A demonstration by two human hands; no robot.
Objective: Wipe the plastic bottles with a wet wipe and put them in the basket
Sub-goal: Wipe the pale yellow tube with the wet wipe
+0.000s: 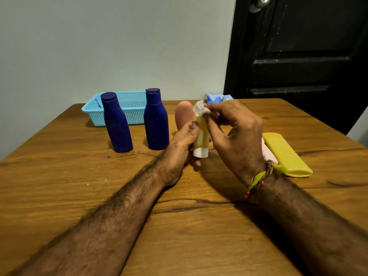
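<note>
Here, above the wooden table (179,226), with the blue basket (131,108) waiting at its far edge, the left hand (179,148) is gripping a small yellow bottle (202,134) upright while the right hand (237,128) is pinching a wet wipe (201,109) over its top. Judging by this, the wiping step is running; next, the bottle is likely needing a lift past the two dark blue bottles (156,120) into that basket.

Home room, wooden table (119,196) against plain painted wall (99,46), dark panelled door (298,56) beside it
</note>
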